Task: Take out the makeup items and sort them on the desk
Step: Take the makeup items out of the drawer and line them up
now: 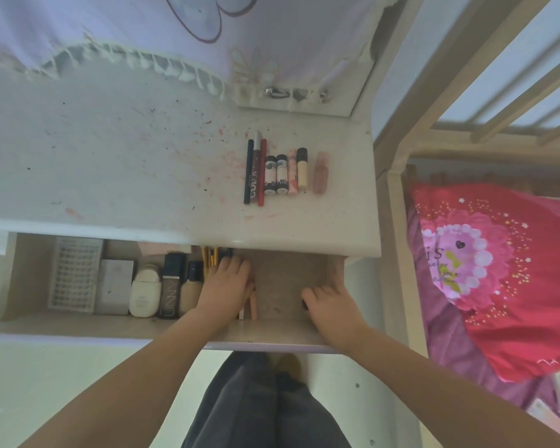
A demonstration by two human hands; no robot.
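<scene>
Eight slim makeup sticks and tubes [278, 169] already lay in a neat row on the stained white desk top [126, 163], while more waited in the open pale wooden drawer [288, 331] below. Both hands were down in it. The left hand [227, 286] lay knuckles-up over a few thin peach and orange pencils [252, 303], fingers curled among them; whether it truly gripped any could not be told. The right hand [332, 303] rested on the bare drawer floor, fingers bent under, seemingly holding nothing.

Those pencils looked light, stiff and smooth, likely to roll, so a pinch around mid-shaft would suit. Just left of them stood a dark UNNY tube [171, 286], a beige bottle [191, 289], a cream rounded bottle [145, 294], a white box [115, 286] and a white ribbed tray [75, 273], packed close. Yellow brush handles [209, 258] ran back under the desk's overhanging edge, which could hinder lifting anything straight up.
</scene>
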